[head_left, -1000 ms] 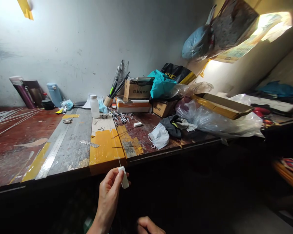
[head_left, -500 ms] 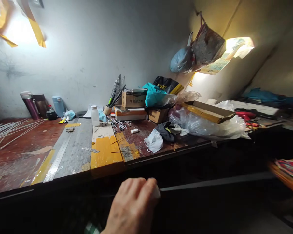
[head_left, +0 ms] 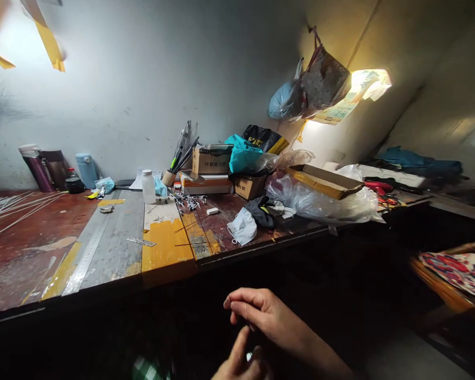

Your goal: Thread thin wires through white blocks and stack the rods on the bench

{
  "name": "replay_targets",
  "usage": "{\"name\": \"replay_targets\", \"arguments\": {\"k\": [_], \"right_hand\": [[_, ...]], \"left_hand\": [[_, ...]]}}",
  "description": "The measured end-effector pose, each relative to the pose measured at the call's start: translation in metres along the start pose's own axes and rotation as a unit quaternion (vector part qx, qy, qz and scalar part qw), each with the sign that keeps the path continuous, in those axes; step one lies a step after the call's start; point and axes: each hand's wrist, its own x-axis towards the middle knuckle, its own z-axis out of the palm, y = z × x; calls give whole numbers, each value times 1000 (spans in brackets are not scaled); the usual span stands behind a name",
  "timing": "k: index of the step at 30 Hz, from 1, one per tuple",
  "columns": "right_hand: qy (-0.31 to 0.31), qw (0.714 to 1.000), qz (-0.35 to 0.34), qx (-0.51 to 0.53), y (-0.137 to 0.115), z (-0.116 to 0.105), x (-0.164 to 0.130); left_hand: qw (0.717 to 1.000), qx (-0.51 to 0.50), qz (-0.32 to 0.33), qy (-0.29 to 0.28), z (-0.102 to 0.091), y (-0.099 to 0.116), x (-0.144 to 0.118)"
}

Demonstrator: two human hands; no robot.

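Here, in the head view, both hands meet low in the dark space in front of the worn wooden workbench (head_left: pixel 114 248), well below its front edge. The person's right hand (head_left: pixel 261 316) reaches in from the lower right, its thumb and forefinger closed to a narrow pinch at the leftward tip; something very thin and dark seems to sit in that pinch, but it is too small and dim to name. The person's left hand (head_left: pixel 237 361) rises from the bottom edge just beneath, fingers pointing up toward the right hand's palm and almost touching it; a small pale glint shows between its fingers, and whether they grip anything cannot be told. The pinch lies up and a little left of the left hand's fingertips, so the right hand is the one nearer whatever fine piece is held.

On the bench, well apart from both hands, lie thin dark rods (head_left: pixel 190 224) across the yellow-painted patch (head_left: pixel 164 245), their long axes running roughly left to right. Behind them is a scatter of small dark-and-white pieces (head_left: pixel 192 201) and a small white block (head_left: pixel 212 211). A long steel ruler (head_left: pixel 87 254) runs toward the back, where a white plastic bottle (head_left: pixel 146 186) stands. A pale blue face mask (head_left: pixel 242 226) lies to the right.
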Motion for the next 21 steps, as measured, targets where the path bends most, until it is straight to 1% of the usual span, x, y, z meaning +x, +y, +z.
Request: {"name": "replay_targets", "arguments": {"k": [2,3,4,5,6,7,8,9,10,11,12,13,14,15,17,19,21], "right_hand": [[3,999,-1,51,3,-1,14],[12,997,-8,72,5,-2,20],[18,996,-18,91,6,-3,26],[19,994,-29,107,7,-5,32],[14,992,-39,120,8,-5,38],[8,990,-47,131,8,-5,45],[-1,989,-51,139,8,-5,51],[-8,988,-53,142,7,-3,57],[-12,989,-53,140,7,-2,64],[-8,990,-53,130,6,0,71],[6,992,-55,109,6,2,79],[25,995,-58,81,6,5,86],[47,996,-61,51,6,7,94],[68,995,-66,24,6,9,103],[95,993,-77,-9,5,13,120],[105,990,-87,-19,3,16,137],[113,988,-98,-31,-1,20,152]], "left_hand": [[999,-33,14,12,-24,-18,-5],[998,-64,-4,12,-37,-28,-7],[994,-99,-37,15,-49,-37,-10],[982,-147,-118,16,-60,-44,-12],[951,-205,-232,16,-68,-51,-13],[898,-283,-338,4,-73,-56,-13],[827,-366,-427,-16,-76,-59,-11],[751,-443,-488,-37,-77,-62,-10],[685,-508,-520,-53,-75,-64,-8],[636,-553,-535,-58,-72,-65,-6],[608,-577,-543,-46,-67,-67,-5],[599,-580,-551,-22,-62,-69,-5],[600,-569,-563,10,-56,-71,-7],[604,-549,-576,41,-51,-73,-9],[625,-495,-598,85,-43,-78,-15],[647,-448,-608,102,-39,-83,-20],[661,-421,-612,106,-39,-88,-24]]}}
